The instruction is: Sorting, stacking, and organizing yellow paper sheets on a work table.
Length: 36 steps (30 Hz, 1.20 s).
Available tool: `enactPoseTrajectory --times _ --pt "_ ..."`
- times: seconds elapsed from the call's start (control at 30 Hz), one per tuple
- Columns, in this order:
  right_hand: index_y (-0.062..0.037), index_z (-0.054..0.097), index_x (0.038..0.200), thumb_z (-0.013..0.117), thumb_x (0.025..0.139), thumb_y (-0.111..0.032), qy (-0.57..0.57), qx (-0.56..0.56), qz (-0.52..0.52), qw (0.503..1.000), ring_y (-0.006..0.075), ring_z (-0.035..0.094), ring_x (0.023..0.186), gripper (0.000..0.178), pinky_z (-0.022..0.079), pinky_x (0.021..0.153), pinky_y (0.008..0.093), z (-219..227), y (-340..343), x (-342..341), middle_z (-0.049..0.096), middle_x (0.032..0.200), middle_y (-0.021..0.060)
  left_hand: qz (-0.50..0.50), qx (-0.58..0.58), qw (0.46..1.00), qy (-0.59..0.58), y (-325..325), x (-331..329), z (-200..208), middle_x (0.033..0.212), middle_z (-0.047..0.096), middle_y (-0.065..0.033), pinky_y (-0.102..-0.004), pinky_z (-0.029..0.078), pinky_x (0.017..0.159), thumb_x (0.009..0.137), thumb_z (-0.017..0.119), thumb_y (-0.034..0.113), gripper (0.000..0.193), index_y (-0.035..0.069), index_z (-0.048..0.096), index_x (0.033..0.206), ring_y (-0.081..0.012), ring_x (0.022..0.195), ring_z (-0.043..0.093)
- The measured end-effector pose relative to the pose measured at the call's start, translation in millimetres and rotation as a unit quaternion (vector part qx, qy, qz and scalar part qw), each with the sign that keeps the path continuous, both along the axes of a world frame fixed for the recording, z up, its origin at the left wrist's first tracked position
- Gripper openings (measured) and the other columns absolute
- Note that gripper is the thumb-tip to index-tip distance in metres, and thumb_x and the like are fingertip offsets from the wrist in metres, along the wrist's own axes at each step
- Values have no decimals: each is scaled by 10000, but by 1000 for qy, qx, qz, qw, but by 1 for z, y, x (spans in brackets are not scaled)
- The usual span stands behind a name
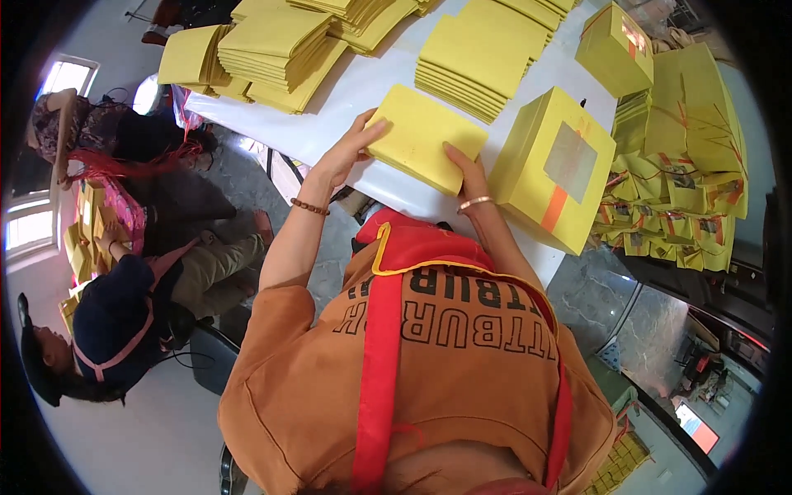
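Note:
A flat, thick yellow rectangle of folded paper or card (425, 134) lies at the table's near edge; I cannot tell whether it is one box or a stack. My left hand (353, 147) grips its left end, thumb on top and fingers along the side. At the right end, my right hand (469, 169) is closed on it, with the thumb on the upper face. Just right of it stands a yellow box with a clear window and an orange strip (549, 161). Beyond it sits a neat stack of flat yellow folded pieces (474, 62).
More folded yellow stacks (268, 54) cover the white table (338, 95) at the far left. A second windowed box (615, 49) and several yellow bags with orange ties (681, 177) crowd the right. Two other people are at the left, one with yellow pieces (91, 227).

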State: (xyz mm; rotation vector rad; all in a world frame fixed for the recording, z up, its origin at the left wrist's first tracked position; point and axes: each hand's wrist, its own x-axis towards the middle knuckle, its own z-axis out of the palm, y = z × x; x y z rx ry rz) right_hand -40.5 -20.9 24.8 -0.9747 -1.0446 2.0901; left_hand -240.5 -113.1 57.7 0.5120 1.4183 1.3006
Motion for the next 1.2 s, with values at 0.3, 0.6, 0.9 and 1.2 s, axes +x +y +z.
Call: enactPoseTrajectory --times 0.3,0.6,0.9,1.2 --pt "-53 425 1236 528 862 -385 100 -30 -173 979 186 502 1069 510 406 906 304 -20 29 -20 518 1168 55 59 1 997 55 42 8 -21 1031 572 -104 -274 433 744 771 647 216 535 11 424 1211 -170 865 557" --pt "-25 343 1318 418 924 -302 52 77 -225 970 184 400 1178 487 293 1001 312 -44 20 -26 439 1271 76 55 33 972 225 44 14 -34 1024 570 -122 -262 420 801 834 566 214 454 -11 424 1202 -167 924 535" --pt "13 139 1386 448 882 -174 -63 248 -190 948 303 193 1316 620 159 1068 315 -5 -1 -15 204 1409 224 43 -15 972 232 53 9 -30 1073 561 -134 -258 424 805 823 579 235 499 -14 409 1221 -180 953 540" --pt "-13 152 1396 493 852 -153 -186 303 -101 929 300 90 1354 657 106 1090 343 -16 3 -8 117 1452 190 67 24 733 676 60 29 -11 1274 450 -121 -485 286 924 790 588 329 499 88 472 1212 -296 1134 409"
